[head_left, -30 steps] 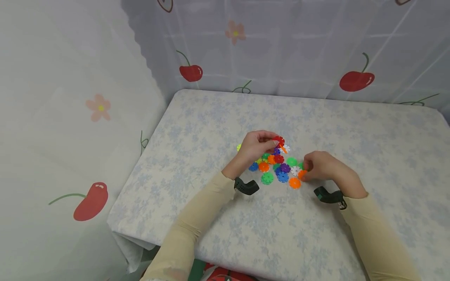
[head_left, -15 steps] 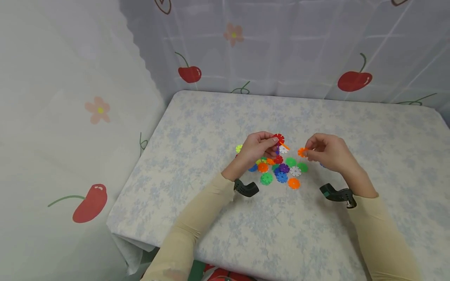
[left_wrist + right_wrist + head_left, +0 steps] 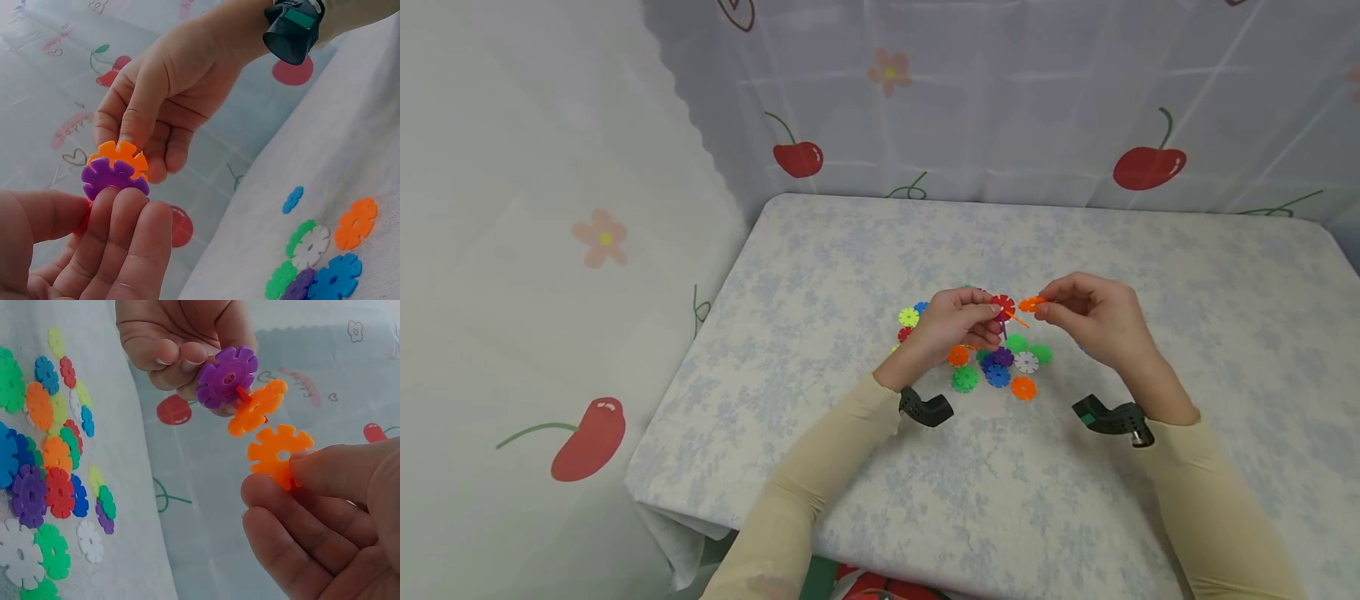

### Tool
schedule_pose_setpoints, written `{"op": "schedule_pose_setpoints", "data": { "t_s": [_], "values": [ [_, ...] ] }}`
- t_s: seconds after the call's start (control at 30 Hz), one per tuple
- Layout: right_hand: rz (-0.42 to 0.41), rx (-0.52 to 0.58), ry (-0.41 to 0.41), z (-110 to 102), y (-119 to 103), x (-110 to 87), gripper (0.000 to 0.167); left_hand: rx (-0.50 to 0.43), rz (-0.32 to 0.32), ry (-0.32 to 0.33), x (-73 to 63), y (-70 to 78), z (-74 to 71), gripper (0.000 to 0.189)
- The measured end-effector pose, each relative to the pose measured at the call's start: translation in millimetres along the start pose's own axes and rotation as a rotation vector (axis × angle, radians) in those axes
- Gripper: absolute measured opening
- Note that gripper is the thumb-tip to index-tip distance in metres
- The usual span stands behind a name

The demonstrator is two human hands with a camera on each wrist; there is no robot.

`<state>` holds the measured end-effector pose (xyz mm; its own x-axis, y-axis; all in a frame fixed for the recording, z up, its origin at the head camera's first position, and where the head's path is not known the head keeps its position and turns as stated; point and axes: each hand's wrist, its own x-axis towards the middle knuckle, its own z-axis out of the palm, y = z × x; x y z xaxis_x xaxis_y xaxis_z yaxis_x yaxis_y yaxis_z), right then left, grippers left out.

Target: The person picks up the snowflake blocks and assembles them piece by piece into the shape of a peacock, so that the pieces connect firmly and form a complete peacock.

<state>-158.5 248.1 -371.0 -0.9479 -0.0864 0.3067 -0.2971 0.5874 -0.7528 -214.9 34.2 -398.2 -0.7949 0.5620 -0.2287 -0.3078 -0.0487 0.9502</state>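
Observation:
My left hand [image 3: 951, 323] pinches a small joined piece of notched plastic snowflake discs, held up over the table. It has a red disc [image 3: 1003, 304], a purple disc [image 3: 226, 380] and an orange disc [image 3: 256, 409] slotted at angles to each other. The red one is mostly hidden in both wrist views. My right hand [image 3: 1092, 321] pinches a loose orange snowflake disc [image 3: 274, 453] by its edge between thumb and fingers. In the right wrist view that disc sits right beside the attached orange one.
Below the hands, loose snowflake discs lie on the tablecloth [image 3: 865, 433], among them a green disc [image 3: 965, 379], an orange disc [image 3: 1023, 387] and a white disc [image 3: 1026, 362]. A curtain [image 3: 985, 108] printed with cherries hangs behind the table.
My right hand has lifted the orange disc from the right of the pile and carried it up and left toward the joined piece. The left hand has shifted slightly right, still holding that piece.

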Motion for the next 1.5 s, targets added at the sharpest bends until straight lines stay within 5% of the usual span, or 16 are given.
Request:
{"op": "schedule_pose_setpoints", "data": {
  "t_s": [0.57,1.0,1.5],
  "values": [
    [-0.061,-0.010,0.020,1,0,-1.6,0.009,0.032,-0.003,-0.029,-1.2,-0.2,-0.7,0.013],
    [-0.029,0.011,0.023,4,-1,-1.1,0.011,0.035,0.009,-0.049,-4.2,4.3,-1.9,0.016],
    [-0.381,-0.183,0.128,12,-6,-2.2,0.017,0.067,0.016,-0.063,-4.7,2.7,-2.4,0.010]
  ]
}}
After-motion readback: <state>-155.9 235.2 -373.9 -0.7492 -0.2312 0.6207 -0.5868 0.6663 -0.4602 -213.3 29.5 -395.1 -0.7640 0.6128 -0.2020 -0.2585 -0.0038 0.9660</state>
